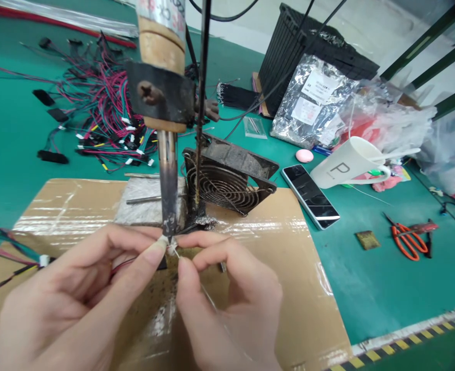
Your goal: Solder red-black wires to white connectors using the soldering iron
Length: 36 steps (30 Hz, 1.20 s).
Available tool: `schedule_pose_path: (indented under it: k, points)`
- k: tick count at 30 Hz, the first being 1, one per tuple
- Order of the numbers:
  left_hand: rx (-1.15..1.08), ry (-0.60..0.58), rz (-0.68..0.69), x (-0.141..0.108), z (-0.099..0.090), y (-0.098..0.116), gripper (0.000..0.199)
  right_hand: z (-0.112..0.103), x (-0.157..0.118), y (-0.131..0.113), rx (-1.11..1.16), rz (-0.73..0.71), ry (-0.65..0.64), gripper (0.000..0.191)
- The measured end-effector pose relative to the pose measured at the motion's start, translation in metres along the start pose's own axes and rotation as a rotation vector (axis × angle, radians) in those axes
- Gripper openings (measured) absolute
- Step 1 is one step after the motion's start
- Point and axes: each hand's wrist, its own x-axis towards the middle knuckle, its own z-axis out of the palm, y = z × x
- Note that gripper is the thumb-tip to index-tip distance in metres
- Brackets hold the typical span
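Note:
A soldering iron (168, 175) is clamped upright with its tip pointing down between my fingers. My left hand (84, 293) is closed in a pinch on a thin red wire (123, 265) just left of the tip; the wire's end is mostly hidden by the fingertips. Opposite it, my right hand (231, 288) pinches a thin silvery solder wire (176, 252), which reaches the tip and trails down under the palm. Red, green and black wires with a white connector (44, 260) emerge left of my left hand. Whether they join the pinched wire is hidden.
Under my hands lies taped cardboard (289, 288). Behind the iron stand a wrapped block (138, 198) and a fan (227, 175). Bundled wire harnesses (107, 98) lie back left. Rightward are a phone (310, 196), a white mug (345, 162) and orange-handled cutters (407, 242).

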Motion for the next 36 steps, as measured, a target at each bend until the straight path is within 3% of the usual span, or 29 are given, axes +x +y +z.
schedule_pose_path:
  k: [31, 36]
  points:
    - [-0.01, 0.012, -0.038, -0.001, -0.001, -0.008, 0.022, 0.0, -0.002, 0.003, -0.005, 0.003, -0.023, 0.019]
    - [-0.016, -0.012, -0.087, -0.008, -0.005, -0.018, 0.023, -0.013, -0.009, 0.003, -0.073, 0.021, 0.03, 0.012]
